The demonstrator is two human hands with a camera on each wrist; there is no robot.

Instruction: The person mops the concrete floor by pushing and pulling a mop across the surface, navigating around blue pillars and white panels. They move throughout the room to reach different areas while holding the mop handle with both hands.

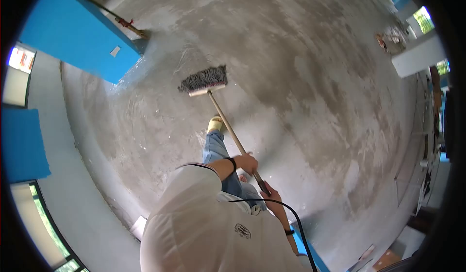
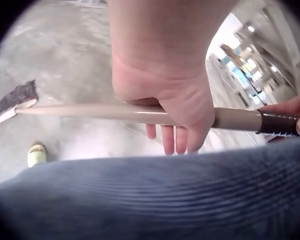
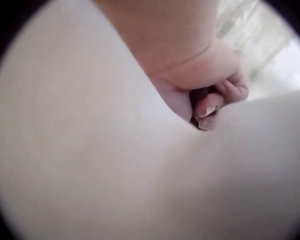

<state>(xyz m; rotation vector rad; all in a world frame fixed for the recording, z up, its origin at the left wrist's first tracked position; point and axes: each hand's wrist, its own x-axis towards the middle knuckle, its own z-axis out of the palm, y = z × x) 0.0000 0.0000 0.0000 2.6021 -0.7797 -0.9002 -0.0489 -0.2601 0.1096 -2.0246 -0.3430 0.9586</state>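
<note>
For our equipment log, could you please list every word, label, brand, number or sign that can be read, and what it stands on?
No text can be read.
White shirt: dark emblem, too small to read.
Broom grip: pale marks, too blurred to tell whether they are letters.

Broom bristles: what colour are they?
The broom bristles are dark grey, clearest in the head view.

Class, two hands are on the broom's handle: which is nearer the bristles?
The left hand, on the pale stretch of the handle; the right hand is farther from the bristles, at the handle's dark end.
</note>
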